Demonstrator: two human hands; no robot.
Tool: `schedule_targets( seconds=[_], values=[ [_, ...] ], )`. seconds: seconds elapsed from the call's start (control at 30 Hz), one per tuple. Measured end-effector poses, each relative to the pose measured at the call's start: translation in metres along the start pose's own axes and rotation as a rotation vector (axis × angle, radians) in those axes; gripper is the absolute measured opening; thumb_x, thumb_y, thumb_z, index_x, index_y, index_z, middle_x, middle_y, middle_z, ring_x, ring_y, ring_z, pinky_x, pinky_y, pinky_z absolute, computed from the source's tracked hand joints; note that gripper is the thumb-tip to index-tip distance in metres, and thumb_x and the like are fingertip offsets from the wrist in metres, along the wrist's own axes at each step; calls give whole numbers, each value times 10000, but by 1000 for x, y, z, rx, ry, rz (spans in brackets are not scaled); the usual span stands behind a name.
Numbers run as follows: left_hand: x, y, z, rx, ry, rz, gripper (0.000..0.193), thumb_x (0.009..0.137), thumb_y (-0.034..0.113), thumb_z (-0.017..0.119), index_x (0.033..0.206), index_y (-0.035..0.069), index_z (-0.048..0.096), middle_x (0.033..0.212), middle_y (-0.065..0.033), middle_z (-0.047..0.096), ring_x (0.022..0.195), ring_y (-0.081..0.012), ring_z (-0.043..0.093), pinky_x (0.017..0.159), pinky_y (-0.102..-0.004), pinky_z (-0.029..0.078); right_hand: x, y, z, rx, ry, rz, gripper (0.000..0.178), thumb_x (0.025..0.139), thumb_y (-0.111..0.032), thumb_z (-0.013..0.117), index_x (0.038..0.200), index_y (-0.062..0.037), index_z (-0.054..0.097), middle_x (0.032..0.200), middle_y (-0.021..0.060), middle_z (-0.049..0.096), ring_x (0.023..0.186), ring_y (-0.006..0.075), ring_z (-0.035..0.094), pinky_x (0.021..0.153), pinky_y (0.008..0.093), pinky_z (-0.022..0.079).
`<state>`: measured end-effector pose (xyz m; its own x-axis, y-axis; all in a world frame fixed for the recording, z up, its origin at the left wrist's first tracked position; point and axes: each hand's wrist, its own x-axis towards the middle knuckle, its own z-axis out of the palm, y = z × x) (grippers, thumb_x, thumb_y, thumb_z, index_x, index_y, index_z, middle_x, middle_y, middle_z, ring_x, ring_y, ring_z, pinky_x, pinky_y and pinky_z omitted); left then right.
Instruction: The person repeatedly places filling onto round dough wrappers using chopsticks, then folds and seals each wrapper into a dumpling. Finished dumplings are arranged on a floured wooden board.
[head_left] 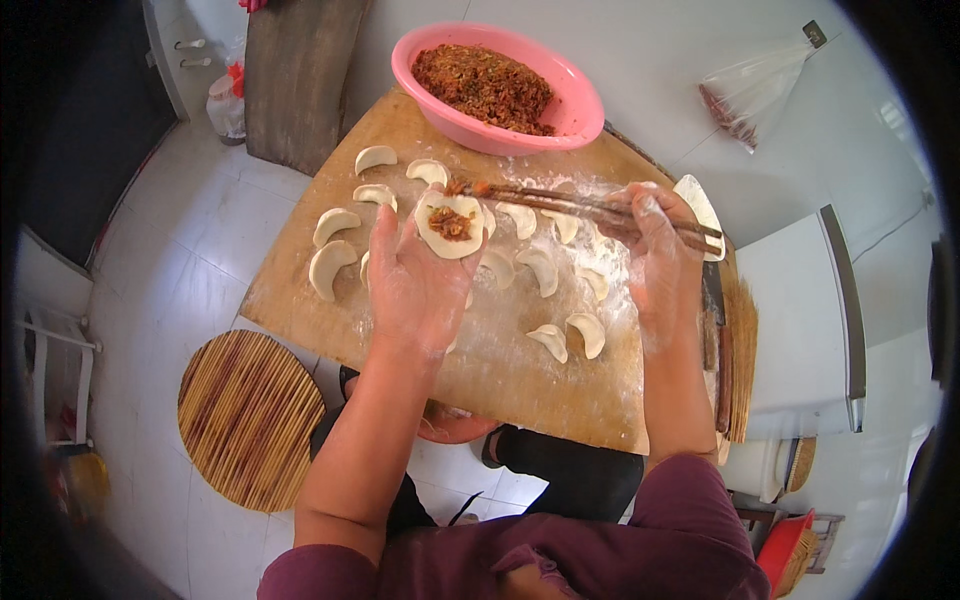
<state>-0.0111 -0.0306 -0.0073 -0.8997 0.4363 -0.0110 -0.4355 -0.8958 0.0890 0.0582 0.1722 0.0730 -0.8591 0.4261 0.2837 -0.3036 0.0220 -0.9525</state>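
My left hand (pixel 412 285), palm up over the board, carries a round dumpling wrapper (pixel 437 245) on its fingers. A small mound of reddish-brown filling (pixel 452 224) sits in the wrapper's middle. Floury fingers of my right hand (pixel 660 235) are closed round a pair of wooden chopsticks (pixel 565 203). The chopstick tips, with bits of filling on them, point left and are just above the wrapper. Several folded, crescent-shaped dumplings (pixel 540 270) lie about both hands on the floured wooden board (pixel 500 385); some are partly hidden by my left hand.
A pink basin (pixel 415 95) of filling stands at the board's far edge. A whisk broom (pixel 741 350) and a white cabinet (pixel 795 330) are on the right. A round slatted mat (pixel 250 420) is at the lower left. A clear bag (pixel 755 90) hangs on the wall.
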Motion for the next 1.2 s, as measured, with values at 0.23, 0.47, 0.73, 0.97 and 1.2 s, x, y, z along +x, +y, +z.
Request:
schedule_targets(
  seconds=[0.23,0.47,0.73,0.97,1.2],
  values=[
    [1,-2,-5,-59,-6,-37,676,1042,514,411,1431,-37,362,1397,-161,491,1288,-293,498,1116,-443,399,-35,-22,19,-617,-369,-447,183,833,12,759,1005,25,696,1028,184,724,985,273,694,883,367,549],
    [3,0,-5,-142,42,-72,642,1044,497,416,1411,-28,380,1387,-162,506,1278,-307,513,1096,-482,425,-31,-27,17,-508,-418,-470,222,825,-72,802,1005,9,700,1020,172,719,972,283,691,879,382,549],
    [2,2,-5,-119,54,-76,647,1064,466,365,1460,-45,330,1475,-192,450,1352,-338,466,1106,-522,420,-20,-21,6,-358,-219,-318,169,857,-52,774,1002,15,720,1014,112,724,950,211,683,842,339,552],
    [3,1,-11,-141,40,-137,627,1071,458,355,1422,-59,407,1435,-198,494,1339,-345,480,1105,-500,432,23,1,-8,-122,-135,18,241,994,-248,634,1048,-14,648,978,142,710,846,234,706,757,354,583],
    [1,1,-4,-141,75,-168,628,1074,457,356,1397,-76,436,1394,-200,524,1304,-339,508,1110,-490,431,59,5,-37,-40,-202,113,226,968,-257,673,1013,-35,663,938,130,724,795,196,699,710,328,579]
  ],
)
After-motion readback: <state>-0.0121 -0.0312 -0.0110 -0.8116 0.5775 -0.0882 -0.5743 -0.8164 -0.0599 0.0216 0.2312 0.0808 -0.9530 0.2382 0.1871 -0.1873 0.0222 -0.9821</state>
